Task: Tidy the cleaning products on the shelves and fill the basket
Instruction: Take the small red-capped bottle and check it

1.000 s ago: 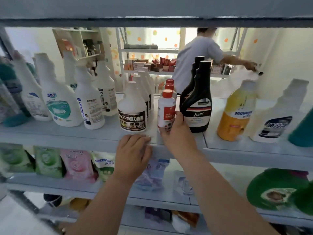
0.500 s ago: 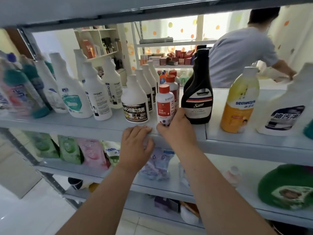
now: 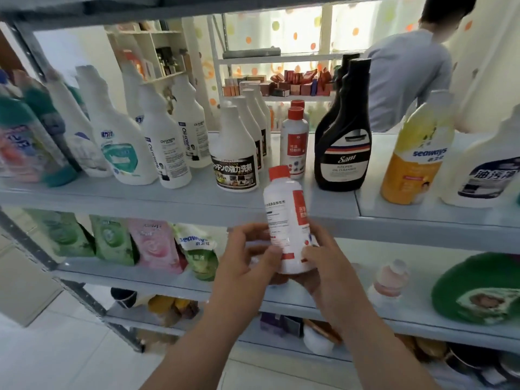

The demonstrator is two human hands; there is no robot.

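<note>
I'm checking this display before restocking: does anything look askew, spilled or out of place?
One small red-capped white bottle is off the shelf, held in front of its edge by the left hand and right hand. The other bottles stand on their bases in rows; no spill or damage shows.

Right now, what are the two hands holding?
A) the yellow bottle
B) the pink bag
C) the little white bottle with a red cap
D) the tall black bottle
C: the left hand and the right hand both grip the white bottle with the red cap, holding it out in front of the shelf edge.
</note>
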